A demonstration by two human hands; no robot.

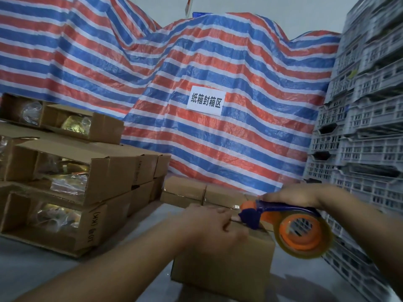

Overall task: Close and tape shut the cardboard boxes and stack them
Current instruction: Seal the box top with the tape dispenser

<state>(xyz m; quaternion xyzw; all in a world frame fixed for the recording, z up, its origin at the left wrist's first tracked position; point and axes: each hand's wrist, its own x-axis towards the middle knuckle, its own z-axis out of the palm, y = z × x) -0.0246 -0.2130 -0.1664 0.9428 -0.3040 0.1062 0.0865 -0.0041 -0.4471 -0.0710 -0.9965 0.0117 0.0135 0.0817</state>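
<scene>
A closed cardboard box (222, 264) stands on the grey floor in front of me. My left hand (209, 225) presses down on its top flaps, fingers spread over the seam. My right hand (294, 196) grips the blue handle of an orange tape dispenser (290, 227) with a clear tape roll. The dispenser's blue nose touches the box top at the far right edge. Several closed boxes (205, 192) sit in a row just behind it.
Stacks of open boxes (65, 192) with plastic-wrapped goods fill the left side. A striped red, white and blue tarp (196, 62) with a white paper sign (205, 100) hangs behind. Grey plastic crates (366, 127) are piled high on the right. Bare grey floor (39, 269) lies at lower left.
</scene>
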